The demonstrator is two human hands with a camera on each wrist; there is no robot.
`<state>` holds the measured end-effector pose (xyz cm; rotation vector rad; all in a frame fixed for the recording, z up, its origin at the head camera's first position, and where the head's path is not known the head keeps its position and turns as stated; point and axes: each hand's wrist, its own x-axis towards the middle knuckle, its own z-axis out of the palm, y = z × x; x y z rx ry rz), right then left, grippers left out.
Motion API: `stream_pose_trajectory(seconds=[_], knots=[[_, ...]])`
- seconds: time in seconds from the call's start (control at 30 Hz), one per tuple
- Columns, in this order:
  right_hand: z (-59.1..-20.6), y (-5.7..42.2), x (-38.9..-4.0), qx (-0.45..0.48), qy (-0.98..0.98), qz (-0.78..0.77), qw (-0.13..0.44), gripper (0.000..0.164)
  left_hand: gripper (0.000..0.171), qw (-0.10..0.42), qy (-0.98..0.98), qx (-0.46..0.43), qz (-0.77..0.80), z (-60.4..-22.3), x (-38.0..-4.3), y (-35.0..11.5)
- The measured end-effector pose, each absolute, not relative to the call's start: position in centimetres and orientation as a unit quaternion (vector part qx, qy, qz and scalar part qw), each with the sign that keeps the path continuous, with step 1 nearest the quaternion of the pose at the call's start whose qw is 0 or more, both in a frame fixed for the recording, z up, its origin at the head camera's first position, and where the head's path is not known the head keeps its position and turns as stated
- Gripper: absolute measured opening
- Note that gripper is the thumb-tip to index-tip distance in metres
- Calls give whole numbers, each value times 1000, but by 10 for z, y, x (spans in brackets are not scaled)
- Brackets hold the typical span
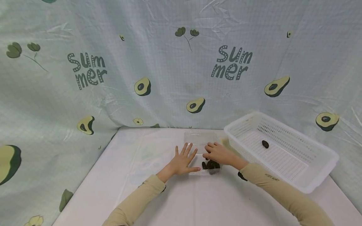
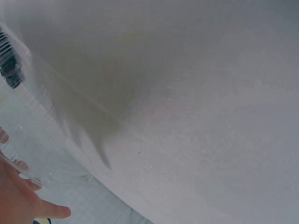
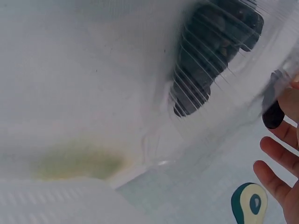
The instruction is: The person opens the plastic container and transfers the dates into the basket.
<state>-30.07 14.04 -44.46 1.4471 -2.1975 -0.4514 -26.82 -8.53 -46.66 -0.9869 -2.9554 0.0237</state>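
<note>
A clear plastic clamshell box point(image 1: 195, 161) lies open on the table, its lid point(image 1: 200, 137) folded back. Dark oval pieces, like dates or large dried fruit point(image 1: 212, 164), are heaped in the box's right side; the right wrist view shows the pile point(image 3: 205, 56) through the ribbed wall. With fingers spread, my left hand point(image 1: 182, 163) rests at the left side of the box, thumb along its near rim. Over the box's right part, my right hand point(image 1: 220, 153) pinches one dark oval piece point(image 3: 273, 114) between thumb and fingers. Only part of the left hand point(image 2: 21, 196) shows in the left wrist view.
On the right stands a white perforated plastic basket point(image 1: 322, 157), angled, with a single dark oval piece point(image 1: 265, 144) on its floor. A white cloth covers the table point(image 1: 135, 175). Behind hangs a pale curtain point(image 1: 164, 62) printed with avocados and lettering.
</note>
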Motion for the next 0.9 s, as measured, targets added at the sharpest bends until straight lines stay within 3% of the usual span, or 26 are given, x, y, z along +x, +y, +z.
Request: stream_pose_trajectory(seconds=[0.2, 0.47, 0.9], knots=[[-430, 147, -294, 536, -788, -177, 246, 3, 88, 9, -949, -316, 6, -466, -269, -85], [-412, 158, -283, 535, -785, -169, 264, 16, 89, 12, -948, -318, 2, -464, -267, -85], [-377, 187, -275, 533, -776, -151, 301, 14, 88, 16, -948, -319, 5, -464, -266, -84]])
